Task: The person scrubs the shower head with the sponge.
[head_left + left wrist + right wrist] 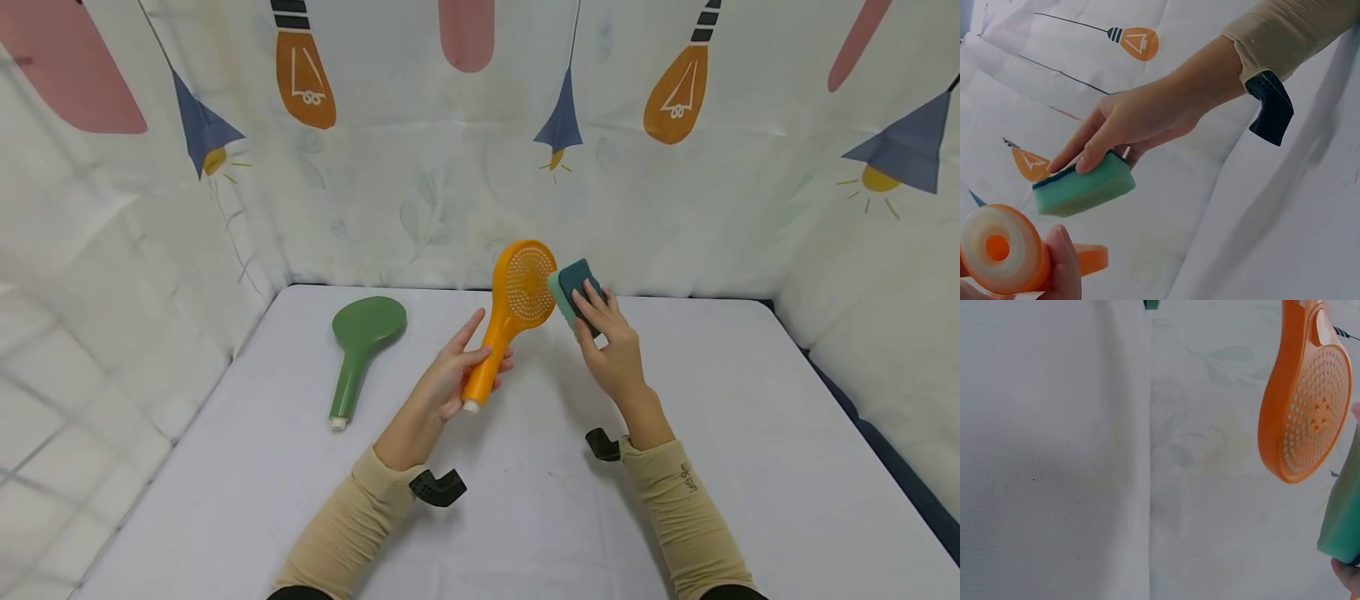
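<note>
My left hand [450,375] grips the handle of an orange shower head [513,312] and holds it upright above the table, its perforated face [1310,412] turned toward me. My right hand [609,342] pinches a green sponge with a dark scouring side [573,287] and holds it at the right edge of the orange head. In the left wrist view the handle's white end [997,247] is close to the camera, and the sponge [1082,186] sits under the right hand's fingers [1094,150]. A green shower head [360,346] lies face down on the table to the left.
The white table [750,433] is boxed in by cloth walls printed with bulbs and lamps [303,75] at the back and both sides. A dark edge [892,467] runs along the table's right side. Black wrist camera mounts [438,487] sit on both forearms.
</note>
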`<action>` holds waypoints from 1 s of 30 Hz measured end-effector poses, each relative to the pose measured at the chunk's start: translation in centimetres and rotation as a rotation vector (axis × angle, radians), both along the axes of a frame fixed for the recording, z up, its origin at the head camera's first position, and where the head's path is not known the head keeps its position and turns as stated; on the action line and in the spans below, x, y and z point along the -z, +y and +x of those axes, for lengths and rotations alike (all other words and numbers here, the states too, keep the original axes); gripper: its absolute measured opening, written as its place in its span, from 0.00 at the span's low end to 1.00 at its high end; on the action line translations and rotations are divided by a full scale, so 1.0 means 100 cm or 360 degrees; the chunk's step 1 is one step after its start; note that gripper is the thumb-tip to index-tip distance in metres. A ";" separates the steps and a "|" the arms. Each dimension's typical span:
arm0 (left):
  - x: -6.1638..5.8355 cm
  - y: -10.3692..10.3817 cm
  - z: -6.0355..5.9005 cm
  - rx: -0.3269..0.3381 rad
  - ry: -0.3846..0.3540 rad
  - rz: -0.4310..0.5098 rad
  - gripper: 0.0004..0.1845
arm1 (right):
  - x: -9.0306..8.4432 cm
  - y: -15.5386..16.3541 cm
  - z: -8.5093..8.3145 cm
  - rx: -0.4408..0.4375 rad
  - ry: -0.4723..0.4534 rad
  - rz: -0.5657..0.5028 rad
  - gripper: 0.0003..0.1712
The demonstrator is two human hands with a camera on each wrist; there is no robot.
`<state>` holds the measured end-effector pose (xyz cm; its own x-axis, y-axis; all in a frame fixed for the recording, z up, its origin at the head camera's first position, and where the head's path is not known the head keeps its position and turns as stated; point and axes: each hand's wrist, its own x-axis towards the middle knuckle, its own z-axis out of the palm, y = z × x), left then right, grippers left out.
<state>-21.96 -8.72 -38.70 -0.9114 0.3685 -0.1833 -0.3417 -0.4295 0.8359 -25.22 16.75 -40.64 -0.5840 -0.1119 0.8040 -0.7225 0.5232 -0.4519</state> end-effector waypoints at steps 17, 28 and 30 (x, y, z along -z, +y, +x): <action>0.003 0.004 0.005 0.0199 -0.0080 0.0134 0.30 | 0.004 -0.010 0.002 0.0087 0.0031 0.0223 0.24; 0.004 0.004 0.004 0.0203 -0.0095 0.0087 0.30 | 0.006 -0.023 0.005 -0.0077 0.0093 0.0416 0.25; 0.004 0.004 0.004 0.0215 -0.0116 0.0102 0.29 | 0.005 -0.025 0.006 -0.0149 0.0126 0.0445 0.25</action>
